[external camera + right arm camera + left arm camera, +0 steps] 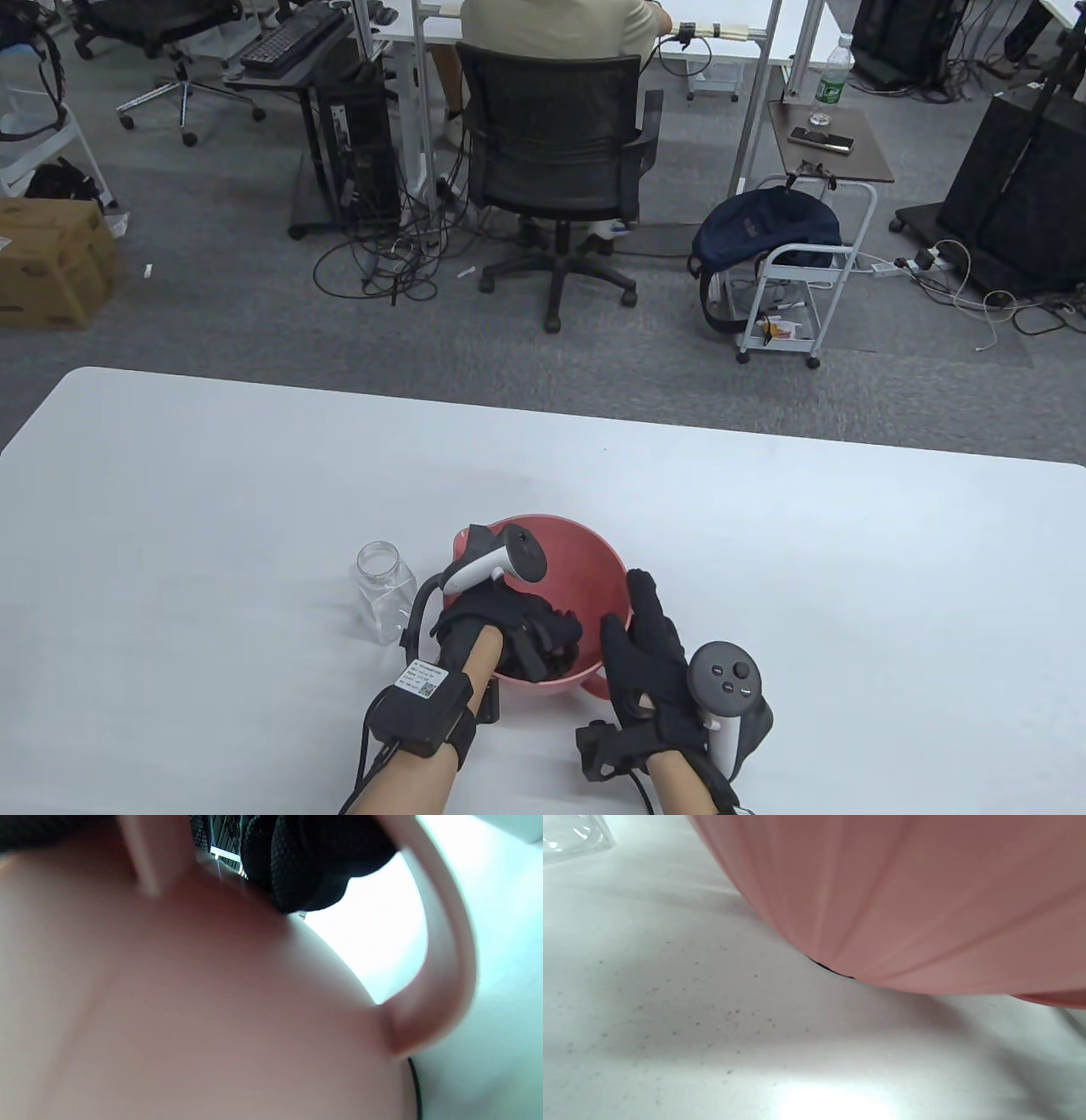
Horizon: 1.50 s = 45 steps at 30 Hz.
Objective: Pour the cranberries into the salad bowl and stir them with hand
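Office floor with cables and a chair behind; white table up front, smooth, lightly speckled with dark crumbs in the left wrist view. Left hand is down inside the salad bowl, fingers bent into the contents; whether they grip anything I cannot tell, looks like stirring. Right hand lies flat against the bowl's near-right outer wall, fingers straight, steadying it beside the handle, a gloved fingertip touching the wall up by the rim. Cranberries themselves are hidden under the left glove, presumably in the bowl. Jar stands upright just left of the bowl, lidless and apparently empty, so the pour seems done; the stir appears underway, how much is left cannot be judged. Bowl is pink matte plastic, round-bottomed, faintly ribbed outside, with a loop handle. Jar is clear hard plastic, squarish with a round mouth. Gloves are black textured knit.
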Motion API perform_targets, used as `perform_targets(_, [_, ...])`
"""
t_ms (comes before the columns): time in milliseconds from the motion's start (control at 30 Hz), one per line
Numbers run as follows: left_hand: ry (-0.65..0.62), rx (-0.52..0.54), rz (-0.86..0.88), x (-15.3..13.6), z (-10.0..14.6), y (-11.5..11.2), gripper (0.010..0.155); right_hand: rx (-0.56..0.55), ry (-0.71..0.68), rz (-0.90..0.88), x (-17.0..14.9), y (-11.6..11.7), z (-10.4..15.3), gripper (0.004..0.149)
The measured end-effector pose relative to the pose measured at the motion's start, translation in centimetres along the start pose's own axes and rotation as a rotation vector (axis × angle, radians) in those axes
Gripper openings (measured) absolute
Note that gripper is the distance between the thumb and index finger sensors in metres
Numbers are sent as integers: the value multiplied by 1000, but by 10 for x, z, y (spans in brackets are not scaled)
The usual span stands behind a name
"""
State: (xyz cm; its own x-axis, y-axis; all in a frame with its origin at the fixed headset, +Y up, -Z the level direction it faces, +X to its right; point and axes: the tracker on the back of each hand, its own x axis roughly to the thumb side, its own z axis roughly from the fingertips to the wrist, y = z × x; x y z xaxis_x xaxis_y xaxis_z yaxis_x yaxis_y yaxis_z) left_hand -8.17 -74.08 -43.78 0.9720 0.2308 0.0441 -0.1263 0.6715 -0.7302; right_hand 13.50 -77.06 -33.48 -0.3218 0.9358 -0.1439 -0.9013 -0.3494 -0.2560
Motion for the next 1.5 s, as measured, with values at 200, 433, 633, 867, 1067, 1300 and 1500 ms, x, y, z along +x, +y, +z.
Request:
perform_targets(200, [-15,15,-20,1,0,0,68,1,-1,-2,0,0,0,65])
perform_targets(433, [-52,32,-23,3,0,0,67,12,-1,-10,0,0,-1,65])
perform_targets(633, [-63,35,-20,2,0,-1,67,17,-3,-11,0,1,0,65])
perform_targets(867, [-49,40,-28,2,1,-1,65,21,-4,-11,0,1,-1,65])
perform_targets(1067, [-28,36,-32,3,3,-1,64,25,0,-19,0,1,-1,65])
perform_targets(1300, [-24,36,-32,1,3,-1,69,29,-9,-14,0,1,-1,65])
perform_targets(1500, [-51,52,-20,-2,4,-1,68,26,-24,-2,1,2,0,65])
